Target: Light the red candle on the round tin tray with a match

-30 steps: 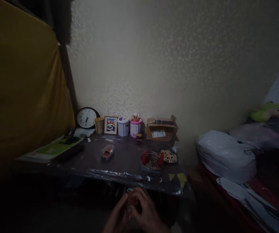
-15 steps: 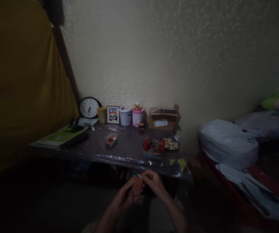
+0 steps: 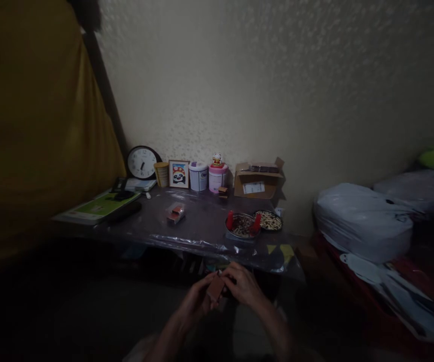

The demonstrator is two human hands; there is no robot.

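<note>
A small reddish-brown matchbox (image 3: pixel 215 288) is held tilted in front of the table's near edge. My left hand (image 3: pixel 196 302) is closed around it from the left and below. From the right, my right hand (image 3: pixel 243 284) has its fingers bent and pressed at the box's upper end, where a small pale part shows. Whether those fingertips also pinch a match is too dark to tell. On the table lies a clear bag with more matchboxes (image 3: pixel 176 213). A round dish with red candles (image 3: pixel 241 226) and a plate of matchsticks (image 3: pixel 268 220) stand toward the right.
Along the wall stand a clock (image 3: pixel 142 163), a yellow cup (image 3: pixel 161 174), a panda picture (image 3: pixel 179 174), two tubs (image 3: pixel 198 177) and a cardboard box (image 3: pixel 256 185). A green book (image 3: pixel 99 207) lies at left. White bags (image 3: pixel 362 221) are piled right of the plastic-covered table (image 3: pixel 197 229).
The matchbox has tilted further to the right between my hands. My right fingers have moved closer over its upper end. The whole view has shifted slightly.
</note>
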